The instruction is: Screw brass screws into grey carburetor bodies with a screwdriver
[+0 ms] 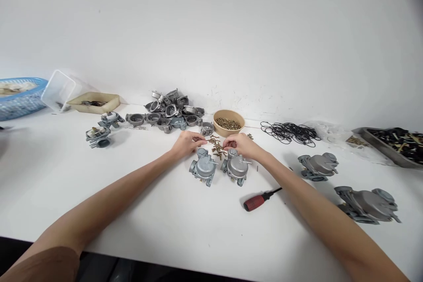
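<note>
Two grey metal carburetors, a left one and a right one, rest side by side on the white table. Small brass screws lie loose just behind them. At the left edge of these screws is my left hand, its fingertips pinched together; whatever is between them is too small to make out. My right hand is at the screws' right side, behind the right carburetor, with its fingers curled closed and their contents hidden. A red-handled screwdriver lies in front of my right forearm.
Behind the screws is a round tub of brass screws, with a pile of metal bowls to its left. Black rubber rings, more carburetors and a metal tray are rightward. Two metal parts and a blue basket are leftward.
</note>
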`<state>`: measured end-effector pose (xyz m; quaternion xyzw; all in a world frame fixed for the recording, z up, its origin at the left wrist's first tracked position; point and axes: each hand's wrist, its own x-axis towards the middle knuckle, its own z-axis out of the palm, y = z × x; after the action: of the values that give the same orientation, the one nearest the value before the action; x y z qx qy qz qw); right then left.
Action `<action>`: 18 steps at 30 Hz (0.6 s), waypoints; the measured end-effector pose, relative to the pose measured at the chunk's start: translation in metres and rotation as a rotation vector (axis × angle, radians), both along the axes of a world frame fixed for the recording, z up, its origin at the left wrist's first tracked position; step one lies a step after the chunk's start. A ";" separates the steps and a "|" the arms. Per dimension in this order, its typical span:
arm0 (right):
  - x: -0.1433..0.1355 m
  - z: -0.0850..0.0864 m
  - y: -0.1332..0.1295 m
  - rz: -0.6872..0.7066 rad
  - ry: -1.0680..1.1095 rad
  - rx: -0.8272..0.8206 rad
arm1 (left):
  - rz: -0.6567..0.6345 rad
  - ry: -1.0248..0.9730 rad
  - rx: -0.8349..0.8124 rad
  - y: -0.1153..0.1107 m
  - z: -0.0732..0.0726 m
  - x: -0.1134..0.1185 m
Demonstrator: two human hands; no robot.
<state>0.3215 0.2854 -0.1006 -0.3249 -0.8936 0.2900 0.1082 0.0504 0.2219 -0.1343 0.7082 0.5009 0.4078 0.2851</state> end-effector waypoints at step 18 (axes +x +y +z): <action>0.063 0.063 -0.053 -0.163 0.248 0.273 | -0.125 0.146 0.441 -0.094 0.076 -0.044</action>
<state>0.3841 0.2325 -0.0373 -0.3405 -0.8752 0.1940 0.2836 0.0068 0.1279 -0.0585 0.8104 0.3743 0.4369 0.1113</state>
